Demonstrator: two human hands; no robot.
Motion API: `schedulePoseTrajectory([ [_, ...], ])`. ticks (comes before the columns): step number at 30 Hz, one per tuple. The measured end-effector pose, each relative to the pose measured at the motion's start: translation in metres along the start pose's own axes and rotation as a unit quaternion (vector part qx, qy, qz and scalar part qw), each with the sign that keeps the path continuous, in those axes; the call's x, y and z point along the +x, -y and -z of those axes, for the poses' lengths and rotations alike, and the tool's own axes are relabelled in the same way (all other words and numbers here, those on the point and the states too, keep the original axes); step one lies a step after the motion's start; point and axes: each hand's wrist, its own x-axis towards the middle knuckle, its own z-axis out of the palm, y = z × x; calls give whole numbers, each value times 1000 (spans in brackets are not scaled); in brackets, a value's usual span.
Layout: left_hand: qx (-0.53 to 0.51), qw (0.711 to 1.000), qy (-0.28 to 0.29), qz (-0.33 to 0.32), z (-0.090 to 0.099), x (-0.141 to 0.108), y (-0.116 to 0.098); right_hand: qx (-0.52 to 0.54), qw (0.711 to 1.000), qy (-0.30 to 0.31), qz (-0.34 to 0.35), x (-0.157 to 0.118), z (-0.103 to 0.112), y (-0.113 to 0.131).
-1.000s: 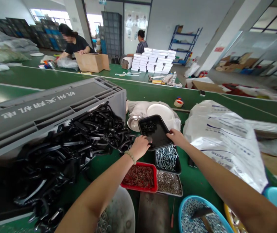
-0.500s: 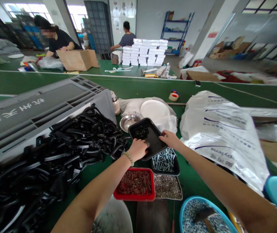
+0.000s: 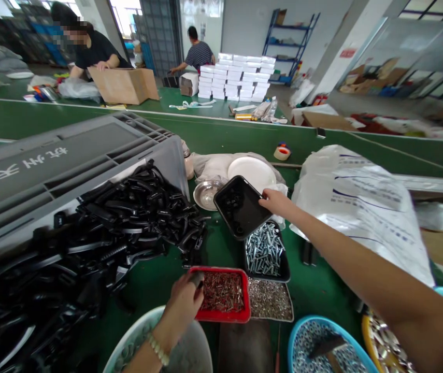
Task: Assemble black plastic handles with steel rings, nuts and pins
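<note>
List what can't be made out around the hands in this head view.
Head view:
- What the left hand pinches over the red tray: its fingers hide it.
- The pieces on the black tray: dark on dark, too small to name.
- The fingertips of the right hand: the tray's edge hides them.
- The round basin under the left hand: cut off by the bottom edge.
- The blue-rimmed basin: cut off by the bottom edge.

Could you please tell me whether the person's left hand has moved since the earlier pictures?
Yes. The left hand has left the black plastic tray and moved down the view, and is now at the left end of the red tray.
</note>
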Motion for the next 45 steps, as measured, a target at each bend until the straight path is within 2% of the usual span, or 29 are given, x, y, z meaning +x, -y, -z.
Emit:
schedulePoseTrajectory([
  [2,78,996,8,-32,-15,-16,11,-31,1000,2,1,16,11,11],
  [5,111,992,19,-57,-30,-23,21,-78,997,3,7,42,28,31],
  [10,103,992,26,-66,-36,-23,27,-154,987,3,40,82,50,70],
  [14,94,993,20,-73,-37,-25,30,-200,978,10,64,105,53,99],
  [19,96,992,-3,-80,-40,-25,32,-234,969,25,79,119,52,123],
  [22,93,993,4,-76,-39,-24,31,-244,966,30,84,124,52,132],
  [26,82,994,11,-70,-39,-25,30,-249,964,37,88,125,49,142],
  [29,73,996,-10,-56,-36,-21,22,-243,965,35,89,122,47,147],
  [33,63,994,-41,-73,-13,10,-8,-236,967,34,93,117,47,150],
  [37,71,990,-27,-121,10,76,-43,-235,967,28,96,113,50,149],
  [41,141,982,12,-124,7,143,-61,-239,966,20,98,110,56,145],
  [45,155,981,20,-114,-10,175,-68,-235,966,11,110,104,61,138],
])
